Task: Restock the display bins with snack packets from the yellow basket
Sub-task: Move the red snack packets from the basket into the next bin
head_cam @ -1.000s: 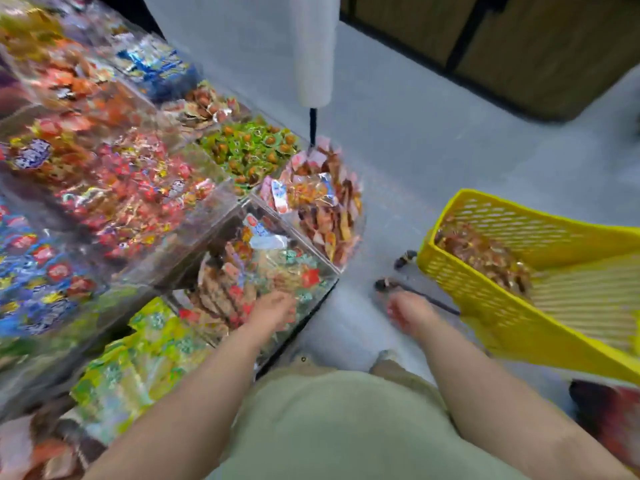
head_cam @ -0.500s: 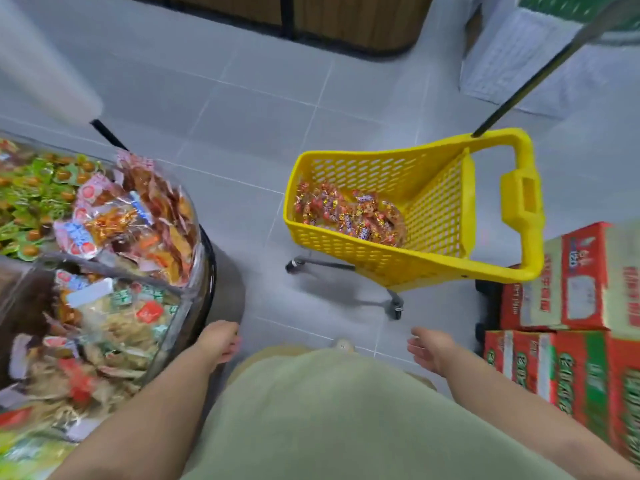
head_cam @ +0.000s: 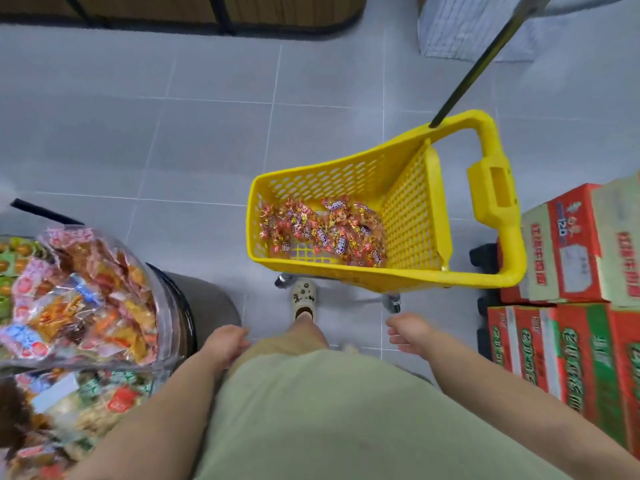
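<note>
Yellow basket [head_cam: 332, 269] on wheels on grey tiles, snack packets [head_cam: 322, 230] heaped in its bottom, left hand [head_cam: 225, 344] loosely curled, empty, near display bins [head_cam: 169, 306], right hand [head_cam: 408, 332] slack-fingered, empty, near red cartons [head_cam: 571, 244].

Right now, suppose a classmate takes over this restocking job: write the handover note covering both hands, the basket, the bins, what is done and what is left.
Left hand: empty, fingers loosely curled, beside the thigh.
Right hand: empty, relaxed, in front of the body.
Yellow basket: on the floor ahead, with snack packets spread across its bottom.
Display bins: at the left, heaped with packets.
Done: cannot be told how much has been restocked; nothing is in hand.
Left: take the packets from the basket and carry them to the bins.
</note>
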Action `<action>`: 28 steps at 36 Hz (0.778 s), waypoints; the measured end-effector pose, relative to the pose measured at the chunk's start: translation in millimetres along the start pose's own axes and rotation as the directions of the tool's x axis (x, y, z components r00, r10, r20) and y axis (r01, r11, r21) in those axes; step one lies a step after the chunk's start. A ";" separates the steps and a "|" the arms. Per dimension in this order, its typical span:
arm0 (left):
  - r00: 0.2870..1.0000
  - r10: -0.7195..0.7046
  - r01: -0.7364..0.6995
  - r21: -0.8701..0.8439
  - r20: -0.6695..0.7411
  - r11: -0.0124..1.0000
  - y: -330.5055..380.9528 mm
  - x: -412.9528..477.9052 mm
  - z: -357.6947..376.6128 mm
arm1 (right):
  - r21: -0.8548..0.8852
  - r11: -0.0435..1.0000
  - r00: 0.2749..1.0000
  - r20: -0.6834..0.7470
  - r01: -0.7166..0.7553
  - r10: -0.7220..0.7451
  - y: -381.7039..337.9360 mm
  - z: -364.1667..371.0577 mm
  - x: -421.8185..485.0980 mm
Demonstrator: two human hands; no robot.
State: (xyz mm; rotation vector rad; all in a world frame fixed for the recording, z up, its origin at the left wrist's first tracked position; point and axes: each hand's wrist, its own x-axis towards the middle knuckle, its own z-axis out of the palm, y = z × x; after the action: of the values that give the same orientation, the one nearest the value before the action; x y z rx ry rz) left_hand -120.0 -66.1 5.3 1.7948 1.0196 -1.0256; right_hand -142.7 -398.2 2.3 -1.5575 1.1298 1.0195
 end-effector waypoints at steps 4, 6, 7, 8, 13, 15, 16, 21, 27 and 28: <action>0.999 -0.001 -0.001 0.041 0.038 0.999 33.9 25.8 -19.1 | -0.027 0.997 0.997 -0.013 0.075 -0.075 -48.5 4.7 3.2; 0.999 0.004 -0.006 0.044 0.043 0.999 57.2 38.2 -28.6 | -0.057 0.993 0.994 -0.032 0.106 -0.108 -74.3 4.8 5.1; 0.999 0.004 -0.005 0.034 0.044 0.999 70.3 44.5 -33.2 | -0.075 0.989 0.991 -0.034 0.129 -0.132 -88.0 5.1 6.8; 0.999 0.006 -0.007 0.042 0.036 0.999 83.4 51.5 -37.8 | -0.087 0.985 0.988 -0.028 0.151 -0.154 -102.0 5.7 9.1; 0.996 0.083 -0.086 0.151 0.025 0.985 145.6 78.1 -54.2 | -0.013 0.983 0.981 -0.048 0.185 -0.185 -169.5 15.6 21.6; 0.993 0.112 -0.115 0.177 0.026 0.978 169.4 89.2 -59.0 | 0.017 0.981 0.981 -0.025 0.192 -0.191 -186.6 20.2 34.0; 0.992 0.124 -0.127 0.192 0.024 0.973 180.5 95.1 -61.4 | 0.023 0.983 0.983 -0.016 0.184 -0.183 -193.2 22.9 42.1; 0.986 0.165 -0.163 0.222 0.010 0.961 214.9 130.2 -64.9 | 0.074 0.996 0.998 -0.033 0.056 -0.054 -217.9 42.8 82.9; 0.983 0.180 -0.174 0.128 -0.034 0.976 225.7 170.4 -40.8 | -0.154 0.983 0.994 0.042 0.104 -0.098 -240.4 64.9 136.2; 0.983 0.182 -0.179 0.105 -0.023 0.978 225.9 176.9 -35.4 | -0.227 0.966 0.992 0.054 0.122 -0.113 -246.1 69.0 144.7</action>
State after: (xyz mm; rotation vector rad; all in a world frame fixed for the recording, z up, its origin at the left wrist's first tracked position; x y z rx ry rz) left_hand 154.0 -68.2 -86.8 1.9543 0.8182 -0.9542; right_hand 122.2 -323.7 -100.3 -1.7556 0.9039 1.1274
